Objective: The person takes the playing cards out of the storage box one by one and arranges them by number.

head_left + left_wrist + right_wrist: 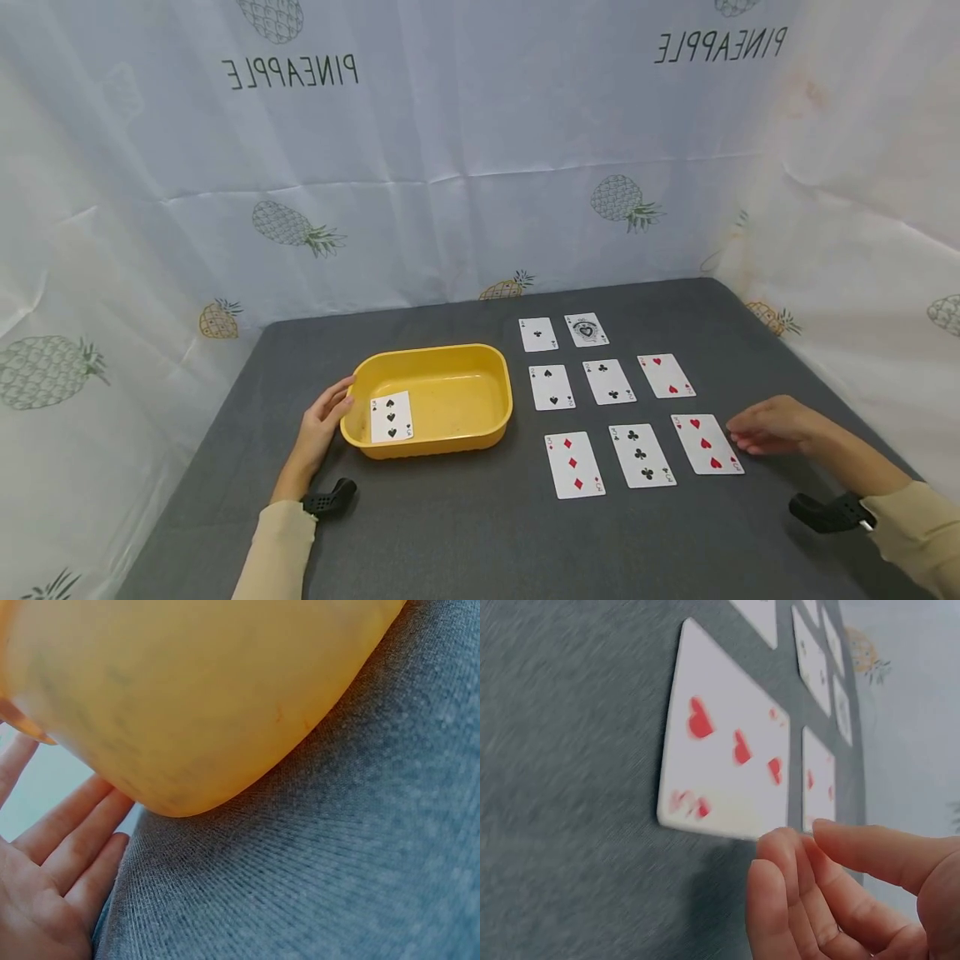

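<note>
My left hand rests against the left end of a yellow plastic tray, its fingers at the rim. In the left wrist view, fairly straight fingers touch the outer wall. A three of spades lies face up inside the tray, at the left. Beside the right edge of a three of hearts, my right hand hovers with loosely bent fingers and nothing in them. The right wrist view has its fingertips right by that card's edge.
Left of the hearts lie a three of clubs and a three of diamonds. Behind are a two of spades, two of clubs and two of hearts. An ace of clubs and ace of spades lie farthest back.
</note>
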A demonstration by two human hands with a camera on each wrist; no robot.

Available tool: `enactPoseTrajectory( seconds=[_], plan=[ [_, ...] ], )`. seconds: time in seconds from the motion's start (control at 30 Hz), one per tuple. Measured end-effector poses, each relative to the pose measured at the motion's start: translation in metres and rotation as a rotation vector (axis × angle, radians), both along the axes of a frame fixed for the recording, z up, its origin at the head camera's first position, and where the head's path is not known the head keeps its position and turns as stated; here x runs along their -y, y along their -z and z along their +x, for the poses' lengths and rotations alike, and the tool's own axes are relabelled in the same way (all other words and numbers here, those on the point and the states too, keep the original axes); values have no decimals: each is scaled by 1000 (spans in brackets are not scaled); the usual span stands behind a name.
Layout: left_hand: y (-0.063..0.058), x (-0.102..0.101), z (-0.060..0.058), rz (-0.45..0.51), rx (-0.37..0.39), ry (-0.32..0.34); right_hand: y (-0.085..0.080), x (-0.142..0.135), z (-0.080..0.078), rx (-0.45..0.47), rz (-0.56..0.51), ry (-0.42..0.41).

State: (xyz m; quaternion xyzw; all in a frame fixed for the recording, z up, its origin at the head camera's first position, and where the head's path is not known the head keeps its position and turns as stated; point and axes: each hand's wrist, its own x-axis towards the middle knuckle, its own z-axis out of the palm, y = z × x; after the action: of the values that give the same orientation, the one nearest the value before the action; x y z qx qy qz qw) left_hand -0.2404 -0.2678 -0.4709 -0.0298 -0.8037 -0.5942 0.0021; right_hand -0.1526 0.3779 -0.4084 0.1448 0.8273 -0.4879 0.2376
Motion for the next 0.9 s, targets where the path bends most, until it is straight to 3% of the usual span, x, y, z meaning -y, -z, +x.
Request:
enactPoseTrajectory(
  seconds=[0.27, 0.63, 0.9],
  plan=[
    [0, 1, 0, 15, -12, 8, -16, 21, -13, -31, -81, -116],
    [0, 0, 1, 8, -13, 11, -32, 86, -28, -108, -133, -263],
    [0, 1, 1, 13, -19, 19, -40, 143, -42, -145, -180, -280]
  ],
)
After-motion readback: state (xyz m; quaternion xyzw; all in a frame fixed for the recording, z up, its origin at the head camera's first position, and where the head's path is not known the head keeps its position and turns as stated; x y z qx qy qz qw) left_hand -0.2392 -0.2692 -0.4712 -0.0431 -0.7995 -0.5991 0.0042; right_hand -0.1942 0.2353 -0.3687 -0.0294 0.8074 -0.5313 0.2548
